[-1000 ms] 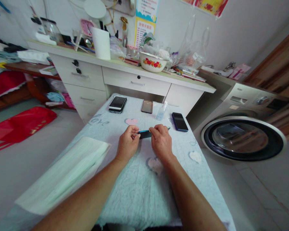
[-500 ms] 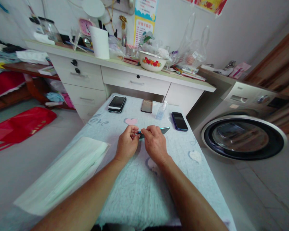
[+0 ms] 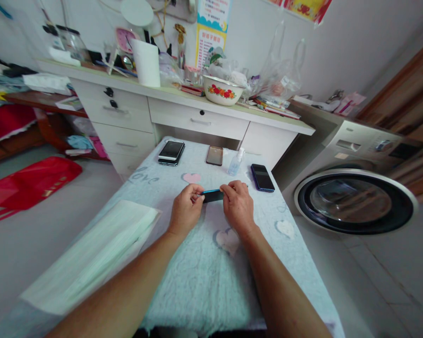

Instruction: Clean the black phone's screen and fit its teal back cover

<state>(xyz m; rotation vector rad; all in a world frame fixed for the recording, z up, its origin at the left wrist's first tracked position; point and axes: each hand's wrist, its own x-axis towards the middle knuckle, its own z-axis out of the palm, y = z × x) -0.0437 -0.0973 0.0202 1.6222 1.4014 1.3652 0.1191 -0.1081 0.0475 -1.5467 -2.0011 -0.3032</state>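
A dark smartphone [image 3: 212,196] with a blue edge is tilted up above the cloth-covered table. The thumb and fingers of my left hand [image 3: 186,209] pinch its left end. My right hand [image 3: 238,206] is closed with its fingertips on the phone's right part, covering most of that end. Whether a small thing is also under those fingertips, I cannot tell. Beyond my hands stand a clear spray bottle [image 3: 235,162] and a phone case [image 3: 215,155]. Another phone [image 3: 262,178] lies to the right, and a stack of phones [image 3: 171,153] lies at the back left.
White wipes or tissue [image 3: 95,253] lie along the table's left side. Behind the table [image 3: 204,291] runs a desk [image 3: 123,112] holding a paper roll [image 3: 145,63] and a flowered bowl [image 3: 223,90]. A washing machine [image 3: 356,141] stands at right, and a red bag [image 3: 31,183] lies on the floor.
My right hand has slid right along the phone, towards its right end. More of the phone's middle shows, and it looks tilted differently. My left hand has barely moved.
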